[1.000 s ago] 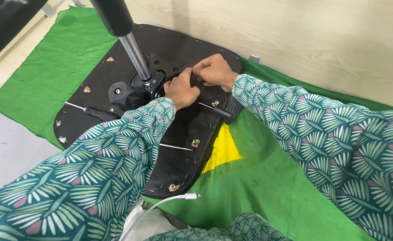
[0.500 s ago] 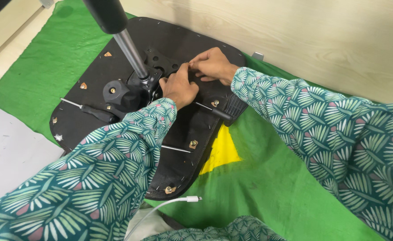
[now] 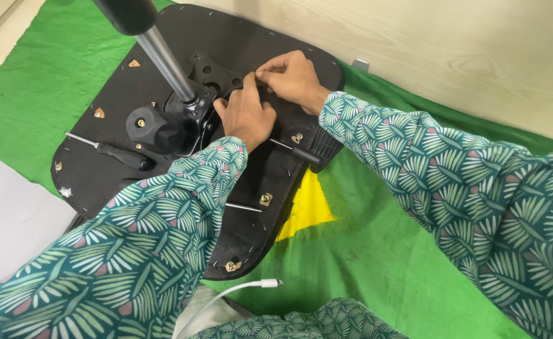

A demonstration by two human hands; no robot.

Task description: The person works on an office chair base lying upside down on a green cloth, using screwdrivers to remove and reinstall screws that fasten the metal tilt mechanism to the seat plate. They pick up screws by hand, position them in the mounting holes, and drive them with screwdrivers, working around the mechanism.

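A black chair seat (image 3: 101, 176) lies upside down on a green cloth (image 3: 383, 251). Its black mechanism plate (image 3: 209, 72) carries a shiny metal column (image 3: 163, 59) with a black cap. My left hand (image 3: 245, 116) rests on the plate beside the column's foot, thumb and forefinger raised. My right hand (image 3: 292, 75) reaches in from the right. The fingertips of both hands meet in a pinch on a small part at the plate's right edge; the part itself is hidden by the fingers.
A black-handled screwdriver (image 3: 118, 154) lies on the seat's left side, another (image 3: 305, 154) under my right wrist, and a thin metal rod (image 3: 242, 207) lower down. Brass inserts (image 3: 266, 199) dot the rim. A white cable (image 3: 251, 286) lies near me. A wooden panel (image 3: 452, 50) stands behind.
The view has shifted a little, with the seat now lying further up and left in it. Both hands stay pinched together at the same spot on the plate.
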